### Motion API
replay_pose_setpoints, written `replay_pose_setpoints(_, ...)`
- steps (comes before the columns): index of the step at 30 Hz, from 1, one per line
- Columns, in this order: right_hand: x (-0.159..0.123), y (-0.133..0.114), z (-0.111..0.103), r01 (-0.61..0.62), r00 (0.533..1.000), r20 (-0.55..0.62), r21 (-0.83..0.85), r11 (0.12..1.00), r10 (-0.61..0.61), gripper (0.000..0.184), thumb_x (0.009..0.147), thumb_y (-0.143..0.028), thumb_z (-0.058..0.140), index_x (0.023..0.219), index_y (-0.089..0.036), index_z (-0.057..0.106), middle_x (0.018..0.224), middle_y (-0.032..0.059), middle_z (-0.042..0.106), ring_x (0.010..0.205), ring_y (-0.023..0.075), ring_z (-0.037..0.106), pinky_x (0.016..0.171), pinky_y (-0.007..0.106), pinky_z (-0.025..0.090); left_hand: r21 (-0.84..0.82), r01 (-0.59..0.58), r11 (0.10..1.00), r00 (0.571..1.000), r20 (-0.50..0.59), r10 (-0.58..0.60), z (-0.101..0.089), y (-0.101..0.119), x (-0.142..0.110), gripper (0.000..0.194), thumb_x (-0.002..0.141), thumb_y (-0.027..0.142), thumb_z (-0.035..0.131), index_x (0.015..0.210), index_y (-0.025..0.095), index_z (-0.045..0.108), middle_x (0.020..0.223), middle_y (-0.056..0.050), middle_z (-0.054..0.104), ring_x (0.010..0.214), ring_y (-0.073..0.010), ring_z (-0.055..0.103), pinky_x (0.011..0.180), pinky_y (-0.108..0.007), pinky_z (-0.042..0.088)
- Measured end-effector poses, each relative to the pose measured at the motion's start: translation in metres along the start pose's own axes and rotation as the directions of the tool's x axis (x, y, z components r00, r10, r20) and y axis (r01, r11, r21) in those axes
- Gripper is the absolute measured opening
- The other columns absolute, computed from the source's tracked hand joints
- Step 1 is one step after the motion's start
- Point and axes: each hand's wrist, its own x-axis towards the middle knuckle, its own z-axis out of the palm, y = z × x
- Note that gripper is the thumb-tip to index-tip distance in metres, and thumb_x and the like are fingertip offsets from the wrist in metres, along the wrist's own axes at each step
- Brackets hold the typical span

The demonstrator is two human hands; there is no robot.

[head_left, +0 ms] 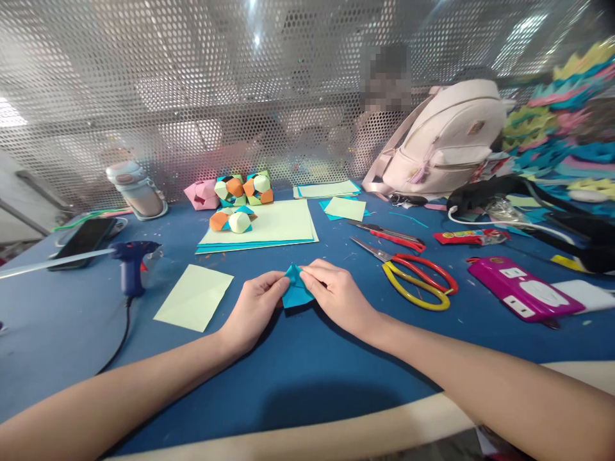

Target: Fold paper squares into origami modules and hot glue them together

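Note:
A small piece of folded blue paper (pixel 298 291) is held just above the blue table, its top drawn to a point. My left hand (pixel 257 304) pinches it from the left between thumb and fingers. From the right, my right hand (pixel 336 291) grips the same piece. Left of my hands lies a pale green square of paper (pixel 193 298). Beyond them, a stack of pale green and blue sheets (pixel 283 224) carries a partly built folded-paper shape (pixel 239 222) in orange, green and blue. Behind it sit several finished folded-paper balls (pixel 202 194).
Scissors (pixel 418 298) with red and yellow handles and a red box cutter (pixel 396 240) lie to the right, near a purple power strip (pixel 528 291). A blue glue gun (pixel 132 266), phone (pixel 84 243) and bottle (pixel 139 192) are left. A backpack (pixel 446 141) leans against the mesh panel.

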Motion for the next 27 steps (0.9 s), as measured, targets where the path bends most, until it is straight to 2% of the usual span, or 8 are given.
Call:
replay_pose_setpoints(3,0.0000,-0.0001,0.0010,0.038,0.999,0.008,-0.019,0.999,-0.038,0.025,0.092,-0.020,0.042,0.079,-0.015,0.062,0.072,0.0025,0.051,0.067,0.0126,0.050,0.063,0.025,0.041,0.125,-0.011,0.992,0.998,-0.059,0.018,0.0001,0.0027,-0.0007,0.028,0.079,0.041,0.059,0.068,0.016,0.064,0.053,0.005,0.047,0.050,-0.0086,0.038,0.051,-0.022,0.031)
replay_pose_setpoints(6,0.0002,-0.0005,0.0011,0.047,0.999,0.010,-0.029,0.998,-0.047,0.025,0.092,-0.019,0.042,0.078,-0.015,0.063,0.071,0.0024,0.051,0.066,0.0125,0.050,0.064,0.025,0.041,0.145,-0.007,0.989,0.996,-0.086,0.020,0.0006,0.0032,-0.0010,0.027,0.079,0.041,0.059,0.071,0.016,0.065,0.054,0.005,0.048,0.051,-0.0089,0.037,0.050,-0.022,0.030)
replay_pose_setpoints(8,0.0004,-0.0006,0.0006,0.041,0.999,0.009,-0.028,0.999,-0.040,0.025,0.091,-0.019,0.043,0.077,-0.014,0.063,0.071,0.0023,0.051,0.066,0.0124,0.050,0.063,0.025,0.040,0.074,0.008,0.997,0.998,-0.069,-0.002,0.0011,0.0020,-0.0007,0.027,0.079,0.041,0.059,0.077,0.016,0.068,0.057,0.004,0.052,0.052,-0.0091,0.040,0.052,-0.022,0.032)
replay_pose_setpoints(12,0.0007,-0.0005,-0.0010,0.015,1.000,0.002,-0.019,1.000,-0.015,0.026,0.091,-0.020,0.043,0.080,-0.014,0.065,0.071,0.0025,0.052,0.066,0.0127,0.050,0.062,0.025,0.040,-0.181,0.040,0.983,0.999,0.027,-0.035,0.0020,-0.0010,0.0001,0.029,0.080,0.038,0.058,0.094,0.015,0.069,0.074,-0.002,0.065,0.063,-0.0129,0.053,0.062,-0.025,0.041)
replay_pose_setpoints(14,0.0007,-0.0005,-0.0013,0.009,1.000,-0.010,-0.017,1.000,-0.009,0.025,0.091,-0.020,0.043,0.084,-0.014,0.066,0.072,0.0026,0.052,0.067,0.0131,0.051,0.063,0.025,0.040,-0.202,0.048,0.978,0.998,0.054,-0.038,0.0018,-0.0019,0.0004,0.028,0.079,0.034,0.058,0.098,0.015,0.068,0.079,-0.003,0.066,0.067,-0.0137,0.054,0.066,-0.026,0.043)
replay_pose_setpoints(17,0.0005,-0.0004,-0.0008,0.015,1.000,-0.017,-0.012,1.000,-0.015,0.025,0.091,-0.020,0.043,0.085,-0.014,0.066,0.072,0.0025,0.052,0.067,0.0128,0.051,0.063,0.025,0.040,-0.064,0.036,0.997,0.999,0.023,-0.035,0.0008,-0.0024,0.0006,0.023,0.078,0.035,0.059,0.087,0.015,0.068,0.066,0.001,0.059,0.059,-0.0109,0.047,0.058,-0.022,0.037)
replay_pose_setpoints(21,0.0005,0.0002,0.0001,0.034,0.999,-0.010,-0.007,0.999,-0.034,0.024,0.091,-0.019,0.044,0.085,-0.014,0.066,0.073,0.0028,0.053,0.067,0.0125,0.051,0.063,0.024,0.041,0.085,0.011,0.996,1.000,-0.029,-0.009,-0.0002,-0.0006,0.0004,0.027,0.079,0.040,0.058,0.069,0.015,0.064,0.054,0.005,0.045,0.052,-0.0083,0.034,0.050,-0.022,0.028)
replay_pose_setpoints(27,0.0008,0.0007,-0.0003,0.028,1.000,0.008,-0.011,1.000,-0.028,0.025,0.091,-0.019,0.044,0.081,-0.015,0.066,0.074,0.0030,0.054,0.068,0.0125,0.051,0.063,0.025,0.041,0.124,-0.001,0.992,1.000,-0.031,0.005,-0.0003,-0.0008,0.0008,0.028,0.078,0.042,0.058,0.076,0.015,0.068,0.063,0.002,0.057,0.058,-0.0113,0.044,0.056,-0.023,0.035)
